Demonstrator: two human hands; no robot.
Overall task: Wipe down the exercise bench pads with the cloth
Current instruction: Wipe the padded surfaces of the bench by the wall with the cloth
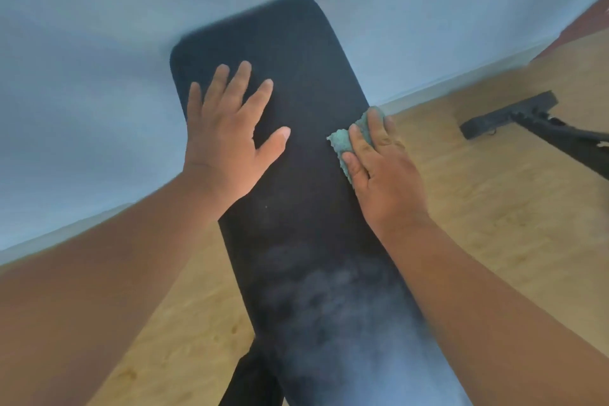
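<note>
A long black bench pad [306, 194] runs from the bottom of the view up toward the wall, with a pale smeared patch on its lower half. My left hand [227, 132] lies flat on the pad's upper left part, fingers spread and straight. My right hand [382, 168] presses a green cloth [346, 142] against the pad's right edge, its fingers wrapping over that edge. Most of the cloth is hidden under the hand; only its crumpled left and top rim shows.
Light wooden floor [494, 224] lies on both sides of the bench. A pale blue wall [99, 76] with a skirting board stands behind it. A black metal frame foot [514, 115] rests on the floor at the right. A black bench support [253, 382] shows below the pad.
</note>
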